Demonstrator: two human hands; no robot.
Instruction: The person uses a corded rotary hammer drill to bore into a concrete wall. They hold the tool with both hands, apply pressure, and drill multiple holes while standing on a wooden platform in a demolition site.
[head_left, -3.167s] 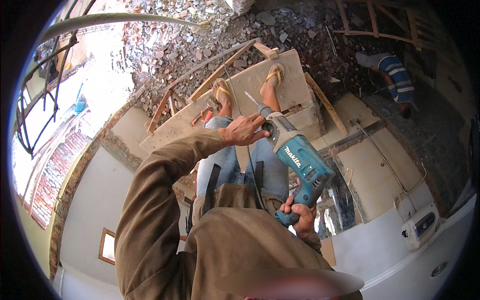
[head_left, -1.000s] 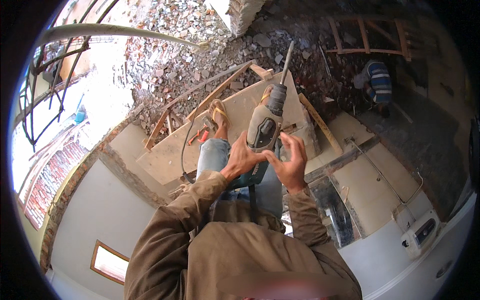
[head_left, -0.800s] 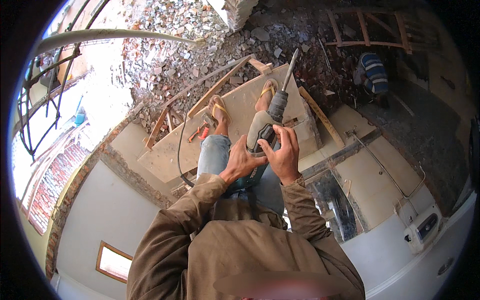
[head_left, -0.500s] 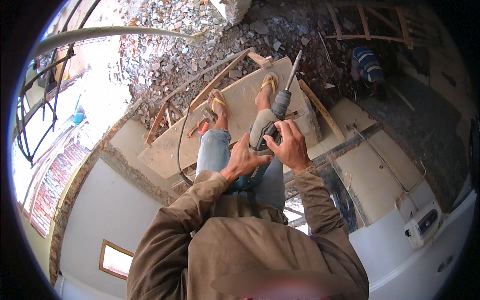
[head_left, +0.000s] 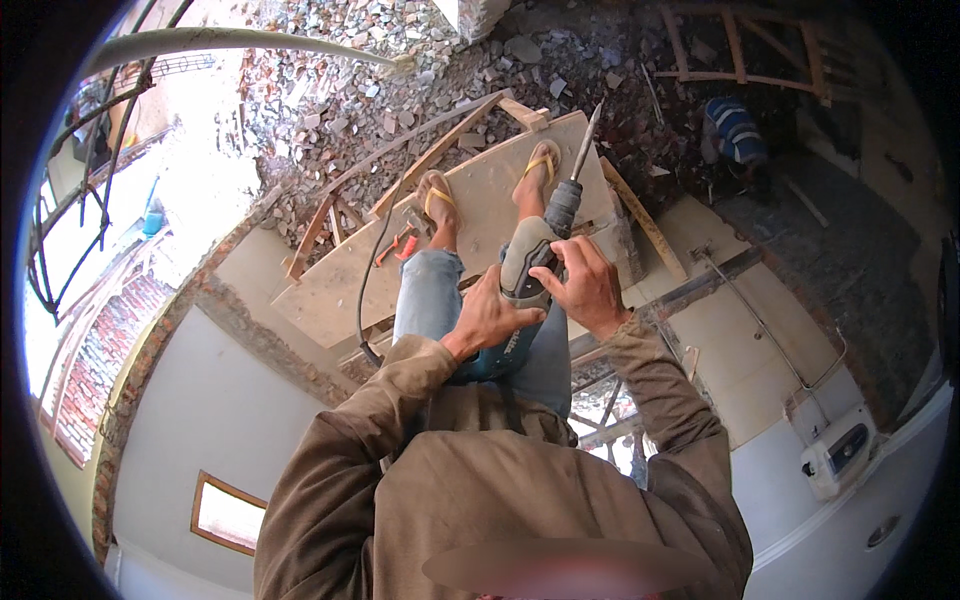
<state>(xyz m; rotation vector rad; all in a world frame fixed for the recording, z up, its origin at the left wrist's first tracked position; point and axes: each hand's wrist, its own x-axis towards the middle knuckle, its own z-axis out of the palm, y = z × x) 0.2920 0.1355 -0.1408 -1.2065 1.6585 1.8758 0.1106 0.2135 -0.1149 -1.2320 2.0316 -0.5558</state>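
Observation:
A rotary hammer [head_left: 523, 250] with a teal rear body and a pointed steel bit [head_left: 588, 145] rests across my lap, its bit aimed away and slightly right. My left hand [head_left: 495, 318] is closed round the left side of its housing, thumb laid across the top. My right hand [head_left: 588, 288] is at the tool's right side, fingers curled, with thumb and forefinger against the dark part of the housing. What lies under those fingertips is hidden. A black cord [head_left: 362, 290] runs along the left of my leg.
My sandalled feet stand on a wooden board [head_left: 490, 225], where a red-handled tool [head_left: 405, 248] lies. Broken rubble [head_left: 350, 110] covers the ground beyond. Timber pieces [head_left: 645, 220] lean near the board. Another person in a striped shirt [head_left: 735, 130] bends down at the far right.
My right thumb and fingers have shifted slightly on the side of the rotary hammer, and my right elbow has moved outward. The left hand keeps its hold.

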